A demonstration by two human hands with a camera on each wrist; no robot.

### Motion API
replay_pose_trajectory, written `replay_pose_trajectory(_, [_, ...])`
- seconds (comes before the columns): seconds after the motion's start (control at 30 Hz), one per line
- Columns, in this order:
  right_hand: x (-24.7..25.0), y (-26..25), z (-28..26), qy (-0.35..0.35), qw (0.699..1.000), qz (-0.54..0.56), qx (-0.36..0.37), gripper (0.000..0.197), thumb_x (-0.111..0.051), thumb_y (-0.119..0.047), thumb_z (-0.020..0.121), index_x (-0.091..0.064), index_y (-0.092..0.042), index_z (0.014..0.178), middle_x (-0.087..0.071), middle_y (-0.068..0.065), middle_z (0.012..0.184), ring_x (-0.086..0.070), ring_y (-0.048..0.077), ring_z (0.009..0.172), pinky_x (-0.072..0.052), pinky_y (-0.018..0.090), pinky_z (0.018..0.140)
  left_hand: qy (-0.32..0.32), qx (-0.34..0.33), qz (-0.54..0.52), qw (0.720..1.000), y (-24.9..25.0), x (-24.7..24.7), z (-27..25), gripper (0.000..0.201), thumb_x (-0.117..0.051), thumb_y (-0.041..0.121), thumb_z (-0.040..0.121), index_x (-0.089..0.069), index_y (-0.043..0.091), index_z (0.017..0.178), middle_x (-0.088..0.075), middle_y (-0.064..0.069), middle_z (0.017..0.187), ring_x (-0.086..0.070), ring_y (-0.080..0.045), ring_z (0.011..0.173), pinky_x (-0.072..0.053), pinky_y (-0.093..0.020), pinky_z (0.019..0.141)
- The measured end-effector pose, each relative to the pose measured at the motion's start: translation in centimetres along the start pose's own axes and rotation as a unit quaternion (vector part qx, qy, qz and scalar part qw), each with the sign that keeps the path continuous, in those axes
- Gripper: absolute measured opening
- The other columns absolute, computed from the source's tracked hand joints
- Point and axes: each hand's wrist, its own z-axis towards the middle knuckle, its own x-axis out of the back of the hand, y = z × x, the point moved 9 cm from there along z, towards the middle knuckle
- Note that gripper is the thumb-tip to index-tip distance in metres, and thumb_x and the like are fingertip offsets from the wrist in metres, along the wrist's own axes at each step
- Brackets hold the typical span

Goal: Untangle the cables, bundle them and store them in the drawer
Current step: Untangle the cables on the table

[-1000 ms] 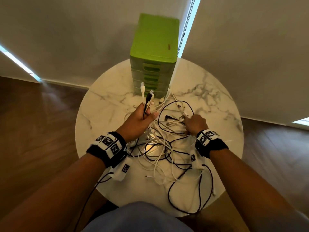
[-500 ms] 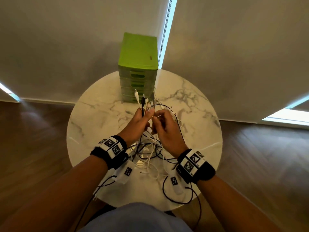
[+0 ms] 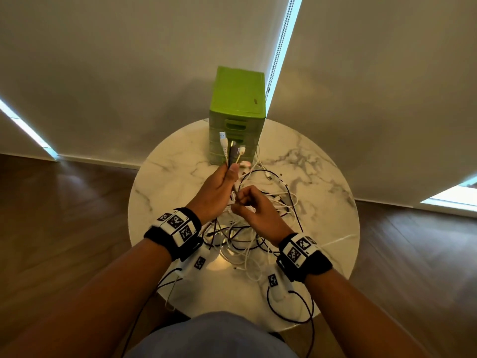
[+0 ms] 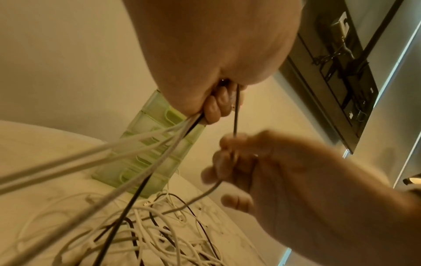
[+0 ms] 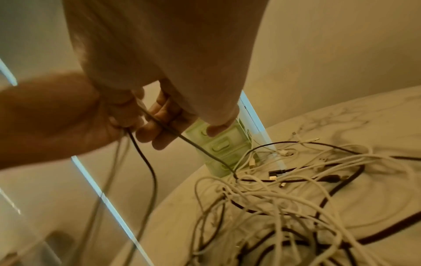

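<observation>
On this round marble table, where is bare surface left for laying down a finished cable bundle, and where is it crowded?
Bare marble shows along the round marble table's left side, between the rim and the left hand, and at the far right beside the green plastic drawer unit. The middle and near right are crowded with the tangle of white and black cables under the right hand.

No words or numbers read clearly; my wristbands (image 3: pixel 178 227) carry only black-and-white square code tags, their tiny corner marks too small to read.
</observation>
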Motion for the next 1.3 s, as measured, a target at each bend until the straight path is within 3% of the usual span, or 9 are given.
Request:
replay_pose_trajectory(0.1, [-1.0,1.4,0.6,-0.029,0.995,-0.09,0.026,0.012,-0.069,-0.017,0.095,-0.058,-0.012,0.099,-0.064,-0.011,0.089,-0.061,-0.001,0.085,-0.05,0.026,0.087,0.024,-0.003,-0.024,0.999,0.4,1.9,0.0,0.043,-0.032,0.074,0.093,-0.055,0.038,0.091,-0.051,0.001,0.08,-0.048,-0.011,0.072,-0.044,-0.033,0.07])
replay_pose_trajectory(0.3, [-3.1,6.0,2.6,-0.075,0.969,-0.236,0.0,0.022,-0.045,-0.057,0.094,-0.051,-0.035,0.092,-0.063,-0.019,0.087,-0.062,0.004,0.088,-0.045,0.059,0.091,0.082,-0.027,-0.154,0.984,2.2,6.1,0.1,0.032,-0.032,0.048,0.1,-0.047,0.022,0.089,-0.042,0.006,0.077,-0.04,-0.005,0.066,-0.035,-0.018,0.058])
replay_pose_trajectory(0.5, [-2.6,7.0,3.0,-0.105,0.936,-0.335,-0.036,0.022,-0.037,-0.045,0.106,-0.05,-0.032,0.096,-0.061,-0.012,0.092,-0.057,0.013,0.099,-0.026,0.043,0.094,0.21,-0.048,-0.229,0.949,3.0,13.8,0.9,0.037,-0.029,0.045,0.106,-0.056,0.023,0.094,-0.047,0.009,0.075,-0.052,-0.009,0.072,-0.047,-0.027,0.066])
replay_pose_trajectory(0.6, [-1.6,6.9,4.2,-0.096,0.93,-0.354,-0.032,0.032,-0.024,-0.054,0.104,-0.049,-0.035,0.097,-0.063,-0.014,0.091,-0.061,0.016,0.097,-0.027,0.043,0.092,0.198,-0.047,-0.275,0.94,2.6,14.4,0.6,0.039,-0.026,0.043,0.109,-0.051,0.019,0.092,-0.042,0.005,0.069,-0.052,-0.014,0.063,-0.056,-0.037,0.071])
replay_pose_trajectory(0.7, [1.0,6.3,6.9,-0.031,0.941,-0.332,-0.054,0.059,-0.013,-0.069,0.09,-0.056,-0.029,0.097,-0.072,-0.004,0.089,-0.068,0.03,0.094,-0.046,0.05,0.092,0.167,-0.022,-0.262,0.95,1.5,12.4,0.1,0.038,-0.026,0.041,0.111,-0.056,0.021,0.097,-0.036,0.006,0.068,-0.033,-0.01,0.054,-0.042,-0.028,0.056])
replay_pose_trajectory(0.87, [3.6,0.4,9.2,0.069,0.984,-0.161,-0.015,0.02,-0.046,-0.037,0.105,-0.044,-0.017,0.103,-0.063,0.003,0.072,-0.059,0.025,0.062,-0.054,0.052,0.066,0.116,0.051,-0.116,0.985,-1.7,8.0,-0.4,0.03,-0.031,0.038,0.11,-0.053,0.021,0.099,-0.044,0.006,0.075,-0.038,-0.004,0.06,-0.035,-0.021,0.061])
replay_pose_trajectory(1.07, [-0.5,-6.9,6.0,0.001,0.992,-0.085,0.092,0.014,-0.047,-0.022,0.107,-0.044,-0.009,0.108,-0.056,-0.011,0.075,-0.053,-0.001,0.058,-0.04,0.021,0.056,0.116,0.085,-0.089,0.986,-2.2,5.0,0.4,0.046,-0.026,0.035,0.112,-0.064,0.01,0.107,-0.063,0.011,0.082,-0.049,0.005,0.062,-0.038,-0.018,0.065])
replay_pose_trajectory(1.2, [-3.4,-6.0,4.3,-0.065,0.989,-0.089,0.102,0.023,-0.046,-0.03,0.107,-0.042,-0.03,0.13,-0.063,-0.015,0.091,-0.064,0.009,0.074,-0.051,0.032,0.066,0.082,0.102,-0.189,0.973,-2.2,3.8,1.5,0.045,-0.033,0.041,0.11,-0.068,0.015,0.101,-0.071,0.002,0.093,-0.063,-0.015,0.086,-0.049,-0.03,0.079])
replay_pose_trajectory(1.3, [-3.7,-4.3,4.1,-0.087,0.99,-0.063,0.088,0.008,-0.043,-0.031,0.108,-0.05,-0.034,0.105,-0.059,-0.007,0.076,-0.056,0.012,0.066,-0.047,0.039,0.065,0.075,0.088,-0.177,0.977,-1.1,3.6,1.8,0.039,-0.033,0.037,0.11,-0.057,0.016,0.087,-0.068,0.001,0.09,-0.061,-0.007,0.076,-0.049,-0.025,0.072])
